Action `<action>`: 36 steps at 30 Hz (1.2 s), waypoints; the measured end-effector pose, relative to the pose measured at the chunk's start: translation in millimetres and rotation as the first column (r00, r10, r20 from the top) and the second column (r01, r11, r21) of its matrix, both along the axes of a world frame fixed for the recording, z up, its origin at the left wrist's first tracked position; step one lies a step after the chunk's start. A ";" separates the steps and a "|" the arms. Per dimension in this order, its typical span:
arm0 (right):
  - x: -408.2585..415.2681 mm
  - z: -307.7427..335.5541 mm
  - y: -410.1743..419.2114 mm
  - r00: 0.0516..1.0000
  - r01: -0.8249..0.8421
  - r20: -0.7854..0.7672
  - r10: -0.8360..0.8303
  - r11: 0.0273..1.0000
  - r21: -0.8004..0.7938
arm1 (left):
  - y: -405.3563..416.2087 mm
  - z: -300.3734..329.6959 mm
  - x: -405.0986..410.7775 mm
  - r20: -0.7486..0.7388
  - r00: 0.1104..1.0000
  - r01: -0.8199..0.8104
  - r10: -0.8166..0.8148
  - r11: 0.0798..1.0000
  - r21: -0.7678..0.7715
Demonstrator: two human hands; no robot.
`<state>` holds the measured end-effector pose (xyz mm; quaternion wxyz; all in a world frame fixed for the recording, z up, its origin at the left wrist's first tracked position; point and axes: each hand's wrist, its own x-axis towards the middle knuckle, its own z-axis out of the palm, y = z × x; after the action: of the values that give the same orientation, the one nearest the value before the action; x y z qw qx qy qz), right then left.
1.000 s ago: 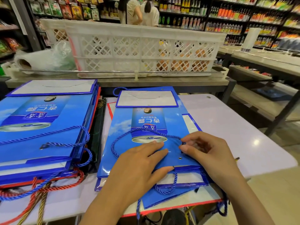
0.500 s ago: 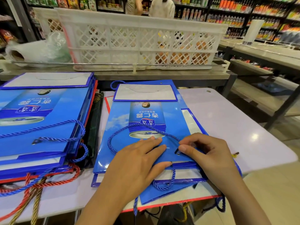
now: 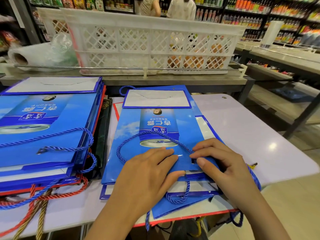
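Note:
A flat blue paper gift bag lies on top of a small pile on the white table. Its blue rope handle loops across the printed can picture. My left hand presses flat on the bag's near edge, fingers straight. My right hand pinches the rope's end between thumb and forefinger at the punched hole near the bag's top edge.
A taller stack of the same blue bags sits at the left, with red, blue and gold rope handles hanging over the table's front. Behind stands a white lattice crate on a counter. Two people stand at the far shelves.
The view has tilted slightly, so everything sits lower in the frame. My right hand's pinch has closed further on the rope at the hole. My left hand stays pressed on the bag.

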<state>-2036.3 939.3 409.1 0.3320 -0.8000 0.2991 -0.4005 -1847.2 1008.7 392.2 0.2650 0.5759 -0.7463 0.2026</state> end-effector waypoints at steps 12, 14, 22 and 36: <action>4.3 10.9 5.1 0.992 -0.022 -0.123 0.027 0.999 0.041 | 6.0 10.8 2.0 -0.043 0.993 -0.115 0.107 0.960 -0.254; 7.1 8.8 5.8 0.994 0.008 -0.111 -0.002 0.999 0.051 | 5.9 13.2 0.3 -0.052 0.995 -0.097 0.088 0.972 -0.213; 18.6 0.0 10.5 0.993 0.100 -0.062 -0.096 0.994 0.054 | 0.1 36.6 1.2 -0.120 0.990 0.086 -0.068 0.985 0.149; 14.7 -2.7 31.7 0.912 0.410 0.083 -0.402 0.905 -0.112 | -5.1 33.3 -5.3 -0.303 0.948 0.201 -0.100 0.926 0.320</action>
<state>-2021.6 971.0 406.5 0.1983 -0.7278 0.4231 -0.5019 -1852.4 1003.6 425.5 0.2775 0.5769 -0.7674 -0.0373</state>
